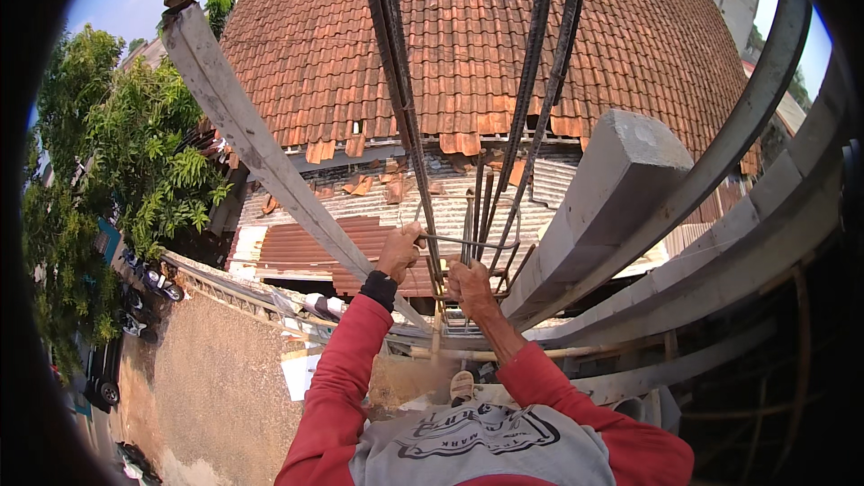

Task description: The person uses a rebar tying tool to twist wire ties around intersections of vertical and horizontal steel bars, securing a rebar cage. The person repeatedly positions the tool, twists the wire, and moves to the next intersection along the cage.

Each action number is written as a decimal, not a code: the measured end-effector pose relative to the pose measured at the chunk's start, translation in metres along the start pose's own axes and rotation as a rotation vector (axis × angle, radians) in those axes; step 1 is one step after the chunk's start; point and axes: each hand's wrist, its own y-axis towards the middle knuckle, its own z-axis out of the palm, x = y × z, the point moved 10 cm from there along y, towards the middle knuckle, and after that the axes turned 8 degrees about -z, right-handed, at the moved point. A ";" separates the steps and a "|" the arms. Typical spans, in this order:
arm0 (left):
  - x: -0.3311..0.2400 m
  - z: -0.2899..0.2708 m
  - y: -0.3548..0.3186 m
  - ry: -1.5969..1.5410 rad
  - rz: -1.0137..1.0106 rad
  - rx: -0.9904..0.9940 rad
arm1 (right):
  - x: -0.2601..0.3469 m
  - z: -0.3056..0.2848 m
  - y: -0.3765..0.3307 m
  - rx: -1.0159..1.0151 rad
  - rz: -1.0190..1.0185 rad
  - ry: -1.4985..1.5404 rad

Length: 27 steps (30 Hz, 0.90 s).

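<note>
Left hand (pixel 399 252): fingers curled tight around a thin steel rod (pixel 468 241).
Right hand (pixel 470 286): closed on the upright bars (pixel 409 126).
Rod: thin, grey, lying crosswise against the bars.

The rebar rods (pixel 396 81) run out past the top edge. My right grip (pixel 470 286) hides whatever it clutches. The wire tie (pixel 463 241) is too thin to trace.

Centre frame, vertical rebars (pixel 405 108) and a thin stirrup (pixel 468 241) crowd both hands; a timber plank (pixel 261 153) blocks left, concrete blocks (pixel 612 189) right
</note>
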 end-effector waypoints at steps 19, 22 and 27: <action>0.011 0.004 0.000 -0.049 0.029 0.038 | 0.134 -0.028 -0.139 -0.197 -0.139 -0.619; 0.009 0.003 0.003 -0.030 0.059 0.056 | 0.139 -0.020 -0.115 -0.210 0.076 -0.317; 0.010 0.006 0.003 -0.058 0.031 0.037 | 0.168 -0.023 -0.069 -0.295 -0.012 -0.142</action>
